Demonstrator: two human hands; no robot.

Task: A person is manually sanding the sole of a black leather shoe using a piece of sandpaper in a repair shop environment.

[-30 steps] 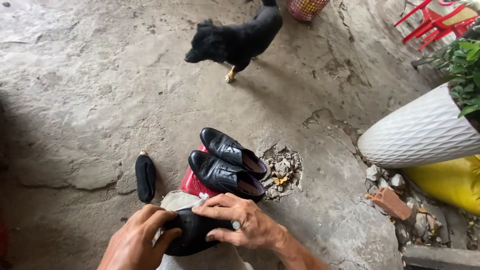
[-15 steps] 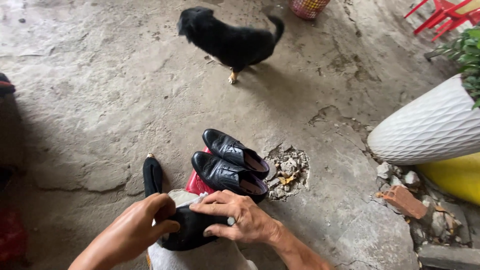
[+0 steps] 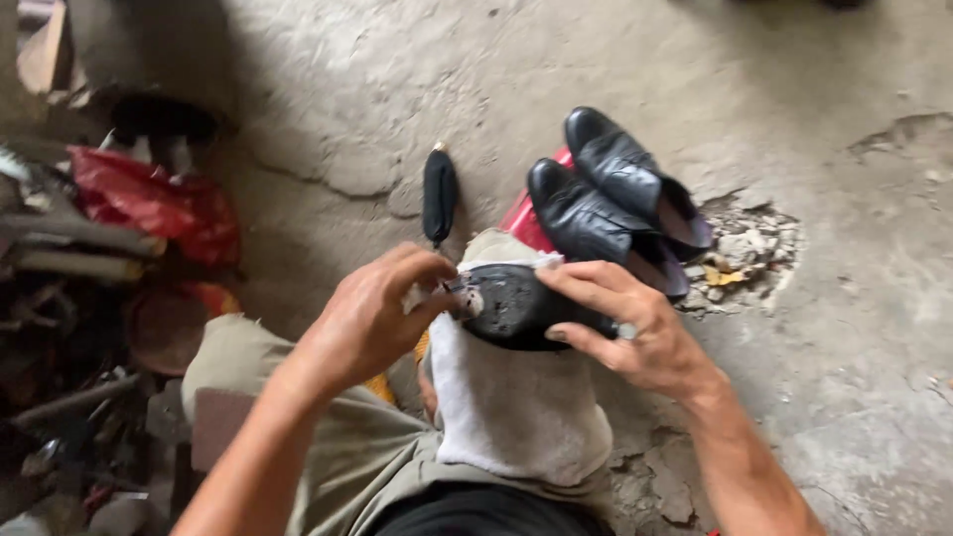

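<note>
A black shoe [image 3: 511, 306] lies sole-up on a white cloth [image 3: 516, 412] spread over my knee. My right hand [image 3: 620, 323] grips the shoe from the right, fingers over its sole. At the shoe's left end, my left hand [image 3: 372, 318] pinches the worn heel with thumb and fingers. Just beyond my hands, two more black leather shoes [image 3: 611, 194] rest side by side on a red object [image 3: 524, 216] on the concrete floor [image 3: 417, 79]. A black brush-like object [image 3: 439, 194] lies left of them.
A heap of clutter with a red bag [image 3: 159, 203] and a round rusty tin [image 3: 164, 328] fills the left side. Broken concrete with rubble [image 3: 749, 248] sits right of the shoes. My khaki trouser leg [image 3: 318, 457] is below.
The view has swung down and left, so the dog, white planter and red chairs are out of view. The shoe in my hands now shows its sole and my left hand pinches its heel.
</note>
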